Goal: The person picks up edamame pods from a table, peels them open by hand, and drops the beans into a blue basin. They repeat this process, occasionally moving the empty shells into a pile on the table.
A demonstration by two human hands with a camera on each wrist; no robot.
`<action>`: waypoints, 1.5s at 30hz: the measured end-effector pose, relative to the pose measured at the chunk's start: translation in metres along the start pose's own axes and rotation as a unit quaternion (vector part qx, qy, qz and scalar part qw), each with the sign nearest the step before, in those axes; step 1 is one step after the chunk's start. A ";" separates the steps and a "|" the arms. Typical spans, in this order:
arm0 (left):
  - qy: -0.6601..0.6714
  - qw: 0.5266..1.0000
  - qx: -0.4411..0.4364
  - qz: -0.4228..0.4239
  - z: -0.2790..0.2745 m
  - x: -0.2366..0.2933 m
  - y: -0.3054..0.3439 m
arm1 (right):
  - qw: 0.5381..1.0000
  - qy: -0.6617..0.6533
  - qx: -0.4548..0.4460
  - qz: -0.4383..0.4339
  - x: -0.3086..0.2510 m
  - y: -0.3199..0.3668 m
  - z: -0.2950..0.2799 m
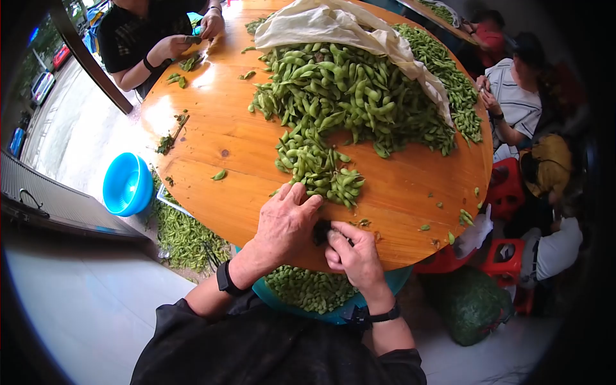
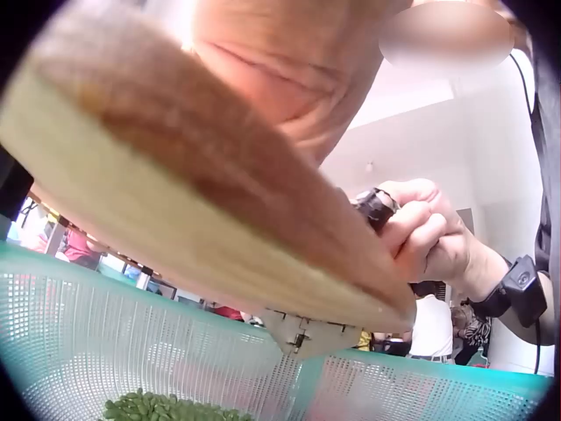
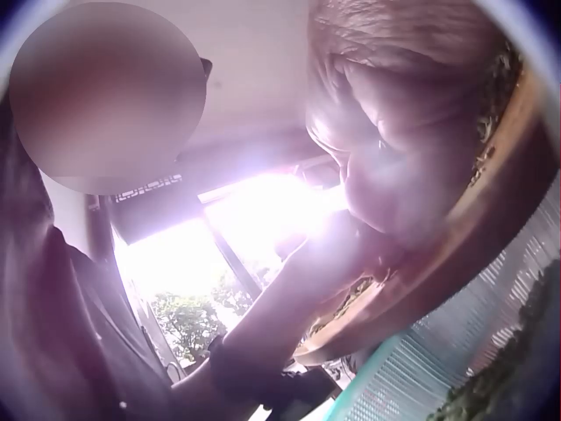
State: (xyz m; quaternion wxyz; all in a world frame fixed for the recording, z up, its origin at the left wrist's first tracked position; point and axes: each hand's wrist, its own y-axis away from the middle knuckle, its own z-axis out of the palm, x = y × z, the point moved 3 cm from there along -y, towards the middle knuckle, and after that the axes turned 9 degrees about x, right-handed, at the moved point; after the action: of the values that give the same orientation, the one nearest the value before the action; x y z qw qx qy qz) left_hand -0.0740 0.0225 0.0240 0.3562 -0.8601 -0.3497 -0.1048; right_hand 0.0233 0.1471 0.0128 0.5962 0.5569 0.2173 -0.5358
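My left hand (image 1: 282, 224) is at the table's near edge, back of the hand up, by the closest green soybean pods (image 1: 317, 168). Its fingertips are hidden, and I cannot tell whether they pinch a pod. Just to the right, my right hand (image 1: 357, 255) has curled fingers around a small black object (image 1: 321, 232). The left wrist view shows that black object (image 2: 377, 209) at the top of the right hand (image 2: 431, 237). Below the table edge sits a teal basket (image 1: 399, 282) holding loose green beans (image 1: 308, 289).
A large heap of pods (image 1: 359, 96) under a pale cloth (image 1: 327, 29) covers the far side of the round wooden table (image 1: 244, 154). Another person (image 1: 151, 38) works across it. A blue basin (image 1: 128, 184) and pods (image 1: 186, 234) are at left, red stools (image 1: 505, 186) at right.
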 end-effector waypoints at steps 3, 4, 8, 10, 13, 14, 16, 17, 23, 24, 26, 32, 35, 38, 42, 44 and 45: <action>-0.020 0.999 -0.025 0.018 0.001 -0.001 0.003 | 0.993 -0.014 0.092 -0.071 -0.004 -0.012 -0.014; -0.024 0.998 -0.039 0.033 0.001 -0.001 0.005 | 0.988 -0.006 0.117 -0.096 -0.008 -0.014 -0.024; -0.051 0.996 -0.040 0.057 -0.001 0.001 0.012 | 0.928 0.028 0.305 -0.214 -0.024 -0.014 -0.090; -0.042 0.996 -0.051 0.051 -0.001 0.002 0.016 | 0.885 0.015 0.384 -0.264 -0.028 -0.002 -0.125; -0.005 0.999 0.014 0.046 0.001 0.004 0.017 | 0.868 0.014 0.403 -0.290 -0.035 0.021 -0.115; -0.004 0.999 0.011 0.048 0.001 0.007 0.016 | 0.881 0.040 0.379 -0.281 -0.036 0.027 -0.097; 0.089 0.995 0.036 0.022 -0.006 0.015 0.011 | 0.913 0.092 0.307 -0.252 -0.031 0.031 -0.074; 0.089 0.995 0.035 0.023 -0.008 0.017 0.011 | 0.931 0.091 0.277 -0.220 -0.029 0.035 -0.061; 0.452 0.829 -0.141 -0.299 0.002 0.022 0.026 | 0.983 -0.001 0.130 -0.133 -0.014 0.033 -0.014; 0.492 0.794 -0.128 -0.334 0.006 0.023 0.029 | 0.985 -0.016 0.117 -0.126 -0.013 0.032 -0.013; 0.531 0.755 -0.114 -0.368 0.010 0.024 0.032 | 0.987 -0.030 0.103 -0.118 -0.013 0.032 -0.013; 0.476 0.832 -0.069 -0.276 0.008 0.025 0.032 | 0.988 -0.031 0.104 -0.112 -0.013 0.032 -0.017; 0.485 0.815 -0.112 -0.299 0.007 0.026 0.033 | 0.988 -0.016 0.110 -0.109 -0.013 0.032 -0.020; 0.497 0.793 -0.113 -0.333 0.008 0.029 0.034 | 0.984 0.024 0.104 -0.143 -0.018 0.035 -0.020; 0.402 0.880 -0.049 -0.246 -0.001 0.034 0.025 | 0.983 0.029 0.085 -0.159 -0.020 0.036 -0.018; 0.390 0.890 -0.043 -0.233 0.000 0.035 0.025 | 0.980 0.041 0.089 -0.170 -0.021 0.036 -0.019; 0.404 0.884 -0.042 -0.230 0.003 0.034 0.028 | 0.979 0.049 0.092 -0.175 -0.020 0.035 -0.020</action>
State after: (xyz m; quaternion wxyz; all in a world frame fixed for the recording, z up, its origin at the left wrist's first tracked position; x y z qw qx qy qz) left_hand -0.0306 0.0284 0.0214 0.3964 -0.6528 -0.3588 -0.5367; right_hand 0.0543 0.1661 0.0396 0.4282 0.5885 0.2899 -0.6215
